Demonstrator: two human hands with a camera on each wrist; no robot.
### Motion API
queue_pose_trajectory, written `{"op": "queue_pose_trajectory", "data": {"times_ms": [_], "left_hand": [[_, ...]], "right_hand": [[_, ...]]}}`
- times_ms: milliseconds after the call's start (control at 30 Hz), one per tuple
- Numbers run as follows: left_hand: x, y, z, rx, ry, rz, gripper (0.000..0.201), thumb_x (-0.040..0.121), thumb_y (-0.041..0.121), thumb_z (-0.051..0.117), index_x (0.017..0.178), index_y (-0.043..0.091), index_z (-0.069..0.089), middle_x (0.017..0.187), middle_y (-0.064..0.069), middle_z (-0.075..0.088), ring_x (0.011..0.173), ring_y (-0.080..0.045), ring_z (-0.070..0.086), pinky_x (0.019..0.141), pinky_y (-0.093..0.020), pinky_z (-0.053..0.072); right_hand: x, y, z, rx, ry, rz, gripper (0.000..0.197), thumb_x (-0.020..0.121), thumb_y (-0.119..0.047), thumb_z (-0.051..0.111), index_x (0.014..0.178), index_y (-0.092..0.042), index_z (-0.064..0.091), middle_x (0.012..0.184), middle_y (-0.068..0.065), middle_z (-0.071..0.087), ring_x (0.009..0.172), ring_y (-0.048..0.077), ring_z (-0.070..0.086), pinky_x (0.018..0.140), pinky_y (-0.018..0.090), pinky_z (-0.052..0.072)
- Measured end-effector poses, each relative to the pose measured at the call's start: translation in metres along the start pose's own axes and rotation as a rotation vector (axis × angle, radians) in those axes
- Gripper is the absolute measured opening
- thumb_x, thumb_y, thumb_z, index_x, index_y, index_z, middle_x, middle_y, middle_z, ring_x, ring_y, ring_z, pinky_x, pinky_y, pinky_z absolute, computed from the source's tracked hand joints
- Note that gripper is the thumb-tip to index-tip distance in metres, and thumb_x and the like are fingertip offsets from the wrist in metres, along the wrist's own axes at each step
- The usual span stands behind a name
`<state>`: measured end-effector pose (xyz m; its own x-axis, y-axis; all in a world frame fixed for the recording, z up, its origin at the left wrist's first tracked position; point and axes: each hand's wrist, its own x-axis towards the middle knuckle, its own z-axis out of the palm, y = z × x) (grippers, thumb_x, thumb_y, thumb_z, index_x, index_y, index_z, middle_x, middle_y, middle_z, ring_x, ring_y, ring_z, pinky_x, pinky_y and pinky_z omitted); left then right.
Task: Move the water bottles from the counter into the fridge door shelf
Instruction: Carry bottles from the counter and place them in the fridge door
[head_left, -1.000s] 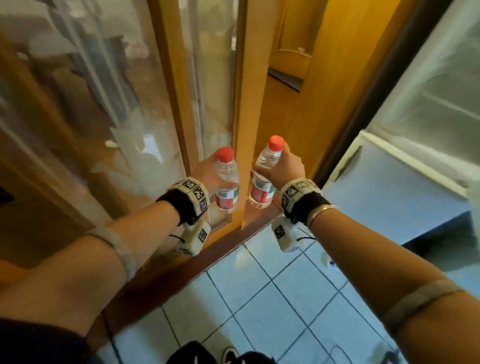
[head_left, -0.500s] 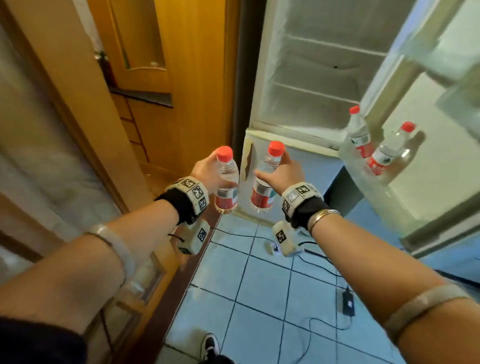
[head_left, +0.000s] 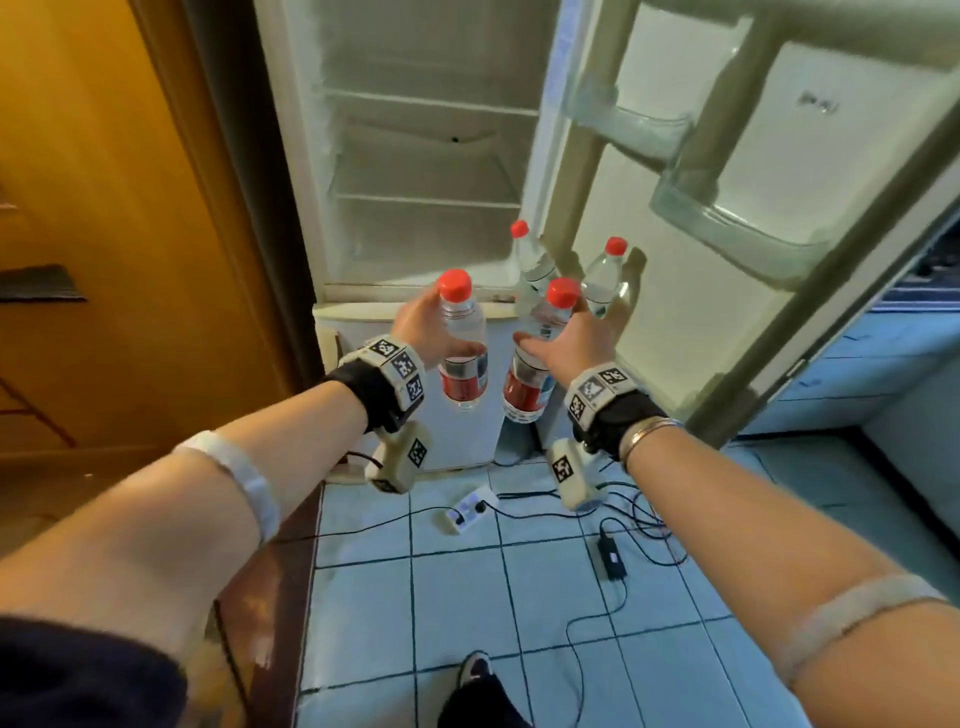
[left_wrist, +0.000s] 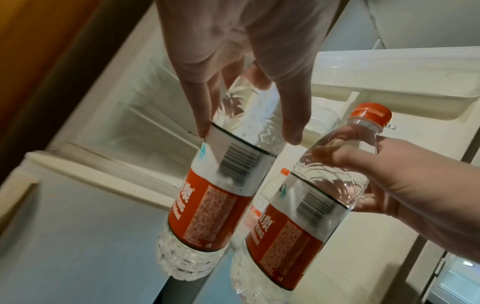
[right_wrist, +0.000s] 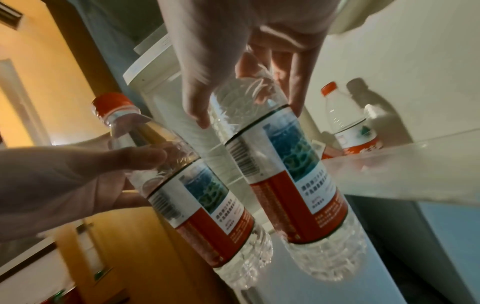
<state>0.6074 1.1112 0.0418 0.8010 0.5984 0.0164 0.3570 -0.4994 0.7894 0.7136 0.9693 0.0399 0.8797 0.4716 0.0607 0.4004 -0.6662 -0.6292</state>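
Note:
My left hand (head_left: 423, 332) grips a clear water bottle (head_left: 462, 345) with a red cap and red label, held upright in front of the open fridge. My right hand (head_left: 569, 345) grips a second such bottle (head_left: 535, 364), tilted slightly, just to the right. Both bottles (left_wrist: 223, 185) (left_wrist: 306, 197) show side by side in the left wrist view, and again (right_wrist: 283, 164) (right_wrist: 187, 181) in the right wrist view. Two more red-capped bottles (head_left: 530, 265) (head_left: 605, 275) stand in the lowest door shelf (right_wrist: 389, 176) just beyond my right hand.
The fridge cabinet (head_left: 415, 156) stands open with bare wire shelves. The open door (head_left: 727, 234) on the right carries two upper clear shelves (head_left: 628, 124) (head_left: 737, 228). A wooden door (head_left: 104, 208) is at left. Cables, a power strip (head_left: 467, 512) and an adapter (head_left: 612, 556) lie on the tiled floor.
The view has swung right from the wooden door toward the fridge. Both hands with their bottles have come closer to the lower door shelf where two bottles stand.

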Motion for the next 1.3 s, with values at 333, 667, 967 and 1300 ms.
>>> {"op": "queue_pose_trajectory", "data": {"times_ms": [333,667,967,1300], "left_hand": [[0.113,0.082,0.072,-0.128,-0.064,0.147,0.068,0.066,0.017,0.080,0.125,0.016,0.048,0.114,-0.004,0.063,0.107,-0.022,0.060,0.095,-0.034,0.046],[0.173,0.120,0.139,-0.133,-0.187,0.196,0.061,0.067,0.019,0.079,0.120,0.016,0.049,0.108,0.003,0.062,0.094,-0.017,0.060,0.087,-0.034,0.050],[0.194,0.098,0.178,-0.166,-0.294,0.146,0.074,0.065,0.014,0.080,0.128,0.016,0.043,0.121,-0.002,0.058,0.112,-0.020,0.053,0.094,-0.030,0.039],[0.206,0.058,0.181,-0.186,-0.272,0.099,0.069,0.069,0.031,0.077,0.125,0.007,0.044,0.125,-0.010,0.056,0.116,-0.025,0.051,0.102,-0.035,0.038]], "right_hand": [[0.082,0.053,-0.071,0.040,0.218,0.134,0.046,0.067,-0.050,0.074,0.096,-0.017,0.064,0.090,0.002,0.070,0.085,0.022,0.066,0.078,0.028,0.051],[0.123,0.098,-0.084,0.234,0.239,0.197,0.041,0.069,-0.021,0.079,0.104,-0.010,0.061,0.107,0.010,0.069,0.101,0.025,0.065,0.095,0.040,0.050],[0.132,0.131,-0.069,0.091,0.239,0.380,0.045,0.066,-0.039,0.079,0.100,-0.020,0.058,0.103,0.004,0.069,0.095,0.025,0.065,0.088,0.039,0.053],[0.135,0.133,-0.046,0.073,0.249,0.468,0.050,0.068,-0.038,0.079,0.104,-0.013,0.055,0.106,0.007,0.067,0.098,0.026,0.065,0.084,0.032,0.051]]}}
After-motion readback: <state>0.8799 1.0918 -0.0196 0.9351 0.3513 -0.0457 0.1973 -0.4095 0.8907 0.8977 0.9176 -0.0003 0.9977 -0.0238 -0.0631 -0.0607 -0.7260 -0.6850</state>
